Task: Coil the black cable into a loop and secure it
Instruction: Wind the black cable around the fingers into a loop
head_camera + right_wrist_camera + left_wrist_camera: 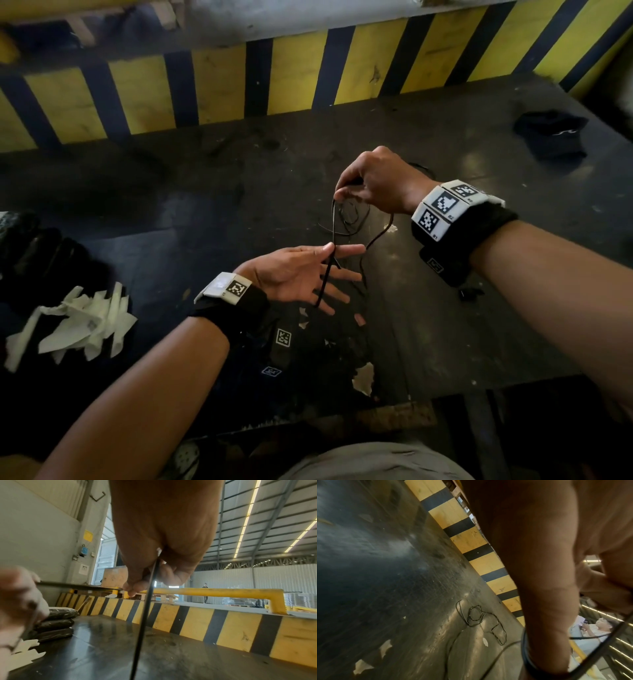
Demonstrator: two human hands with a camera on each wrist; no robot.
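The black cable (333,222) runs taut between my two hands above the dark table (171,205). My right hand (342,193) is higher and pinches the cable between thumb and fingertips; a second strand (144,615) hangs from it to the table. My left hand (334,253) lies palm up with its fingers spread. Its thumb holds the cable against the index finger, and the cable (524,649) loops round the thumb. The loose end trails across the left fingers. More thin cable (477,616) lies in untidy loops on the table under my hands.
A yellow-and-black striped barrier (274,78) bounds the far side of the table. White paper scraps (85,318) and black bundles (34,246) lie at the left. A black cap (551,133) sits far right, and a small black piece (469,294) lies under my right wrist.
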